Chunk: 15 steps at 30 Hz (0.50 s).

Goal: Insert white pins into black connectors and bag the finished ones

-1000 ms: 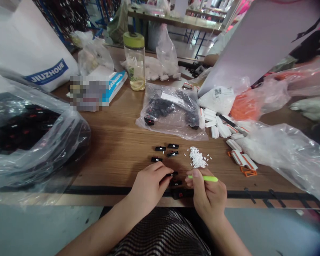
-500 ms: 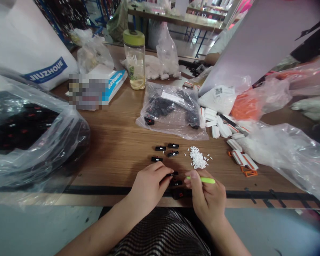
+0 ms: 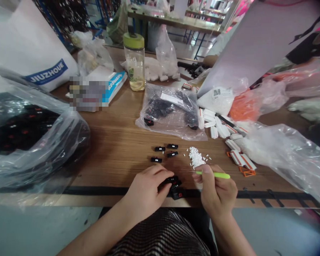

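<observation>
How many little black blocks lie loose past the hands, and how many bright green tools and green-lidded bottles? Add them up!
Small black rectangular blocks with white dots: 4
Slim bright-green pen-shaped tool: 1
Clear plastic bottle with green lid: 1
Total: 6

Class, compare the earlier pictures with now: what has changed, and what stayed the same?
The right hand, still gripping the green tool, has moved right, away from the left hand, which remains at a black piece. The white pile and bottle stayed put.
</observation>
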Each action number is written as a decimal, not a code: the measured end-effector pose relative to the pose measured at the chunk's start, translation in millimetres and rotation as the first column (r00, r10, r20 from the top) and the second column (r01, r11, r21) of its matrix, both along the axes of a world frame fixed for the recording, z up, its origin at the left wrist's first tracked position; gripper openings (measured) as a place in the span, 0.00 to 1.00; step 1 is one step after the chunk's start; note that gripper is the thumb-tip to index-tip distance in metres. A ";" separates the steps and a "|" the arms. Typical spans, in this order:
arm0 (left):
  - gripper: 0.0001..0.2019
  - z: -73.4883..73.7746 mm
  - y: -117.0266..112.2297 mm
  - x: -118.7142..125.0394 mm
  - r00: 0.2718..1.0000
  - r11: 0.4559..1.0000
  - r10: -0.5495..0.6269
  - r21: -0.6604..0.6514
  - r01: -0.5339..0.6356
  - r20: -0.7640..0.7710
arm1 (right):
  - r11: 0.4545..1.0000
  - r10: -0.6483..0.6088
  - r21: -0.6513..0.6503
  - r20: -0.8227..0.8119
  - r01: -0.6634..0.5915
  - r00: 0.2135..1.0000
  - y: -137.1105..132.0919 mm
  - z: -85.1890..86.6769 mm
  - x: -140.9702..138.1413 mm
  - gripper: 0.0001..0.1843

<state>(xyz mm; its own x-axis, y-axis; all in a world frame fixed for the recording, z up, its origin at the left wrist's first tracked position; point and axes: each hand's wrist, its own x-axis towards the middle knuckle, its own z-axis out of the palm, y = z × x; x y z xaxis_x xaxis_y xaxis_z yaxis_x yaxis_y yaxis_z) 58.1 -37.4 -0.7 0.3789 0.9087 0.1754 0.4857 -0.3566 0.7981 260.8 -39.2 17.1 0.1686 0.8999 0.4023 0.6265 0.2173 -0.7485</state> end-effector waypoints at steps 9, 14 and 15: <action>0.09 -1.7 17.4 -14.3 0.947 0.971 0.207 0.169 -0.168 -0.247 | 0.999 0.034 0.028 -0.148 -0.030 0.988 10.7 -9.5 -13.7 0.13; 0.09 -8.8 13.0 1.7 0.969 0.988 0.140 0.097 -0.122 -0.203 | 0.996 0.083 -0.023 -0.116 -0.086 0.990 9.8 -12.1 -15.4 0.15; 0.09 -8.8 12.3 3.7 0.972 0.989 0.133 0.086 -0.119 -0.193 | 0.995 0.093 -0.030 -0.101 -0.096 0.991 9.6 -12.4 -15.3 0.15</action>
